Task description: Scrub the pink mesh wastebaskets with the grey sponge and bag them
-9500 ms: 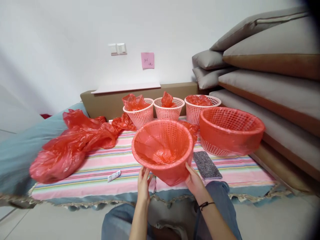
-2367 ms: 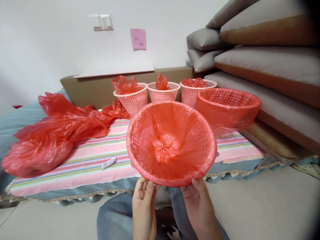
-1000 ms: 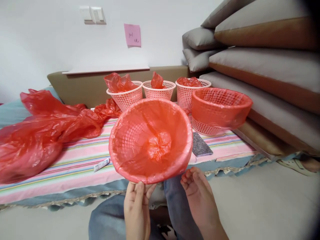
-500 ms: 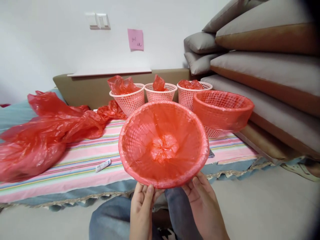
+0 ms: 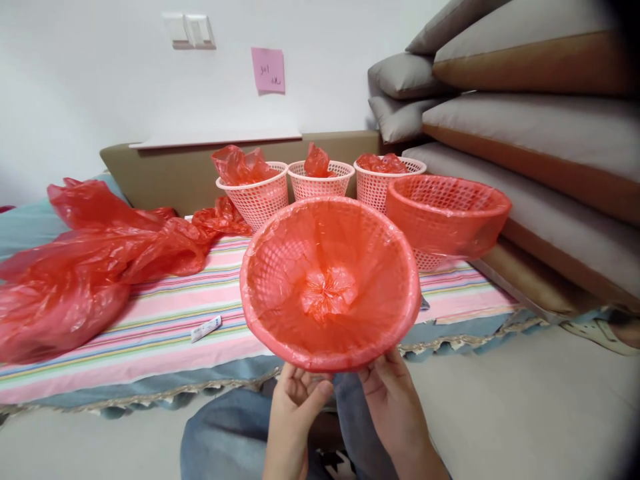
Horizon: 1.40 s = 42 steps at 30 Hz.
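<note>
A perforated wastebasket (image 5: 405,280) tilts toward me, lined with a red plastic bag (image 5: 327,293) whose edge is folded over the rim. Below the rim at the near left, my left hand (image 5: 300,407) holds the basket, thumb in front and fingers curled behind. At the near right, my right hand (image 5: 393,400) grips it from beneath, fingertips partly hidden under the rim. Just behind on the right stands another basket (image 5: 447,217) with a red bag stretched over its rim.
Three pale pink baskets (image 5: 263,197) with crumpled red bags inside line the back. A heap of red bags (image 5: 95,267) and a small white tube (image 5: 206,329) lie left on the striped cloth (image 5: 165,347). Stacked cushions (image 5: 530,133) rise at the right.
The basket in my hands has shifted very slightly right and upward in view. My left thumb has moved off the rim to the right. The view has tilted down a little.
</note>
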Motion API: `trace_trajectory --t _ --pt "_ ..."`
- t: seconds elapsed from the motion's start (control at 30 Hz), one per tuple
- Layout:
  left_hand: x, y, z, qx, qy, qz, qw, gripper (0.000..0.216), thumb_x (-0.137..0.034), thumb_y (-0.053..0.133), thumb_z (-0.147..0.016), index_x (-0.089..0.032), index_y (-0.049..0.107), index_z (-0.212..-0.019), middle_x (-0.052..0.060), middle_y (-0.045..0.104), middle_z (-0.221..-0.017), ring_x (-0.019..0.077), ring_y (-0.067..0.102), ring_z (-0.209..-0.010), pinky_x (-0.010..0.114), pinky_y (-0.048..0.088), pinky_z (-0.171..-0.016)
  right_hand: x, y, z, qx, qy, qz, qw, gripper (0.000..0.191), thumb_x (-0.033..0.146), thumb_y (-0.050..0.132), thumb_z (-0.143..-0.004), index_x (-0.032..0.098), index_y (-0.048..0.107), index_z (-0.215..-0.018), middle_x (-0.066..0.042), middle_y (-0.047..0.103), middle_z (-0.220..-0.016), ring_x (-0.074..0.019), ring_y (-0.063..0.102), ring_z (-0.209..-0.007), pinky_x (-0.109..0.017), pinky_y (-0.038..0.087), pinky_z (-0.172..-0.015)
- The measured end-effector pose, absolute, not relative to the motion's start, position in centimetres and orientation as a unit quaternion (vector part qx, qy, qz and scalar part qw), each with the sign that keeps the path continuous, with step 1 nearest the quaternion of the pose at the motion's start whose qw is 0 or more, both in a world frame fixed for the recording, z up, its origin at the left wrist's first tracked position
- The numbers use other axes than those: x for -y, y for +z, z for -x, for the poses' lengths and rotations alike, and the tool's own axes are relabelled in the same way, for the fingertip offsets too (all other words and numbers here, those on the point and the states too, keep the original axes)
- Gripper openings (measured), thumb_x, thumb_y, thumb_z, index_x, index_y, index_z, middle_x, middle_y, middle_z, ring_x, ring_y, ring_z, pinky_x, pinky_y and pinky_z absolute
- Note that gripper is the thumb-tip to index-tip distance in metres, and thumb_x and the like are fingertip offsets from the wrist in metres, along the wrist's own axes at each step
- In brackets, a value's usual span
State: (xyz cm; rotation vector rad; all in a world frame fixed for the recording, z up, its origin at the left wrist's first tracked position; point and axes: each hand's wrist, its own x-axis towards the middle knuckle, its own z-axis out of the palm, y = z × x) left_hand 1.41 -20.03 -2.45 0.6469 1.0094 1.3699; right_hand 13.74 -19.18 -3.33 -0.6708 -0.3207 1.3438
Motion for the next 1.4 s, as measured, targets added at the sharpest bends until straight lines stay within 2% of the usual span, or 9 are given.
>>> trace_trajectory --t 0.07,0.2,0.43,0.6,0.73,0.97,1.03,1.23,1.4 --pt "20.2 -2.5 -2.2 -0.436 0.586 -0.269 0.628 0.043 -0.035 0.09 -0.064 -0.014 0.073 -0.097 0.011 0.077 -0.089 0.022 0.073 -0.08 0.03 0.059 -0.074 19.2 -3.3 -13.5 0.141 0.61 0.306 0.718 0.027 0.034 0.085 -0.072 0.028 0.076 -0.097 -0.002 0.077 -0.1 -0.0156 0.071 -0.084 -0.028 0.058 -0.079" --pt "20.4 -2.1 -4.2 -0.415 0.657 -0.172 0.606 0.039 -0.04 0.083 -0.074 -0.019 0.072 -0.105 0.009 0.077 -0.101 0.0204 0.074 -0.089 0.032 0.061 -0.081 19.4 -3.6 -13.1 0.141 0.631 0.297 0.703 0.027 0.035 0.086 -0.071 0.027 0.076 -0.095 -0.002 0.077 -0.099 -0.017 0.071 -0.084 -0.032 0.058 -0.082" --pt "20.3 -1.0 -4.6 -0.397 0.666 -0.158 0.612 0.038 -0.034 0.087 -0.069 -0.017 0.072 -0.1 0.008 0.076 -0.101 0.0198 0.073 -0.09 0.036 0.06 -0.087 19.5 -3.0 -13.8 0.146 0.594 0.352 0.708 0.027 0.033 0.087 -0.069 0.023 0.075 -0.091 -0.002 0.076 -0.099 -0.0157 0.069 -0.089 -0.029 0.057 -0.084" --pt "20.4 -1.1 -4.6 -0.433 0.646 -0.179 0.603 0.039 -0.037 0.087 -0.068 -0.017 0.073 -0.098 0.008 0.076 -0.101 0.0185 0.071 -0.089 0.031 0.059 -0.083 19.6 -1.7 -14.2 0.127 0.574 0.371 0.719 0.031 0.033 0.088 -0.067 0.024 0.072 -0.092 -0.001 0.074 -0.094 -0.0154 0.07 -0.083 -0.029 0.059 -0.076" --pt "20.5 -1.3 -4.7 -0.453 0.648 -0.195 0.581 0.037 -0.039 0.085 -0.07 -0.018 0.073 -0.099 0.006 0.075 -0.098 0.0162 0.07 -0.085 0.027 0.057 -0.082 19.9 -1.0 -14.6 0.136 0.559 0.367 0.731 0.024 0.035 0.087 -0.071 0.023 0.072 -0.086 -0.001 0.075 -0.089 -0.0151 0.07 -0.081 -0.029 0.06 -0.077" --pt "20.9 -0.8 -4.3 -0.467 0.641 -0.222 0.568 0.045 -0.041 0.085 -0.069 -0.02 0.071 -0.106 0.008 0.075 -0.103 0.0253 0.071 -0.1 0.036 0.057 -0.089 19.8 -1.3 -14.6 0.158 0.578 0.352 0.719 0.026 0.036 0.087 -0.07 0.023 0.075 -0.09 -0.004 0.077 -0.095 -0.0176 0.071 -0.084 -0.031 0.059 -0.078" --pt "20.9 -0.8 -3.9 -0.473 0.653 -0.229 0.545 0.045 -0.04 0.084 -0.071 -0.02 0.07 -0.109 0.008 0.075 -0.105 0.0255 0.07 -0.104 0.035 0.057 -0.091 19.7 -1.8 -14.1 0.161 0.588 0.339 0.716 0.029 0.037 0.086 -0.071 0.024 0.076 -0.096 -0.005 0.077 -0.1 -0.018 0.072 -0.086 -0.031 0.059 -0.079" --pt "20.5 -0.5 -2.9 -0.448 0.712 -0.18 0.509 0.036 -0.04 0.08 -0.077 -0.022 0.069 -0.106 0.004 0.074 -0.102 0.019 0.071 -0.095 0.026 0.057 -0.082 20.3 -3.1 -11.2 0.162 0.604 0.308 0.717 0.03 0.034 0.083 -0.074 0.028 0.075 -0.102 -0.003 0.076 -0.11 -0.0192 0.072 -0.096 -0.032 0.058 -0.088" --pt "20.6 -0.6 -3.2 -0.459 0.733 -0.174 0.471 0.05 -0.032 0.086 -0.071 -0.026 0.06 -0.114 0.004 0.071 -0.116 0.0177 0.07 -0.101 0.025 0.055 -0.086 21.0 -3.3 -9.7 0.158 0.609 0.324 0.707 0.021 0.033 0.082 -0.075 0.031 0.076 -0.094 -0.001 0.078 -0.101 -0.0186 0.072 -0.092 -0.032 0.058 -0.087"
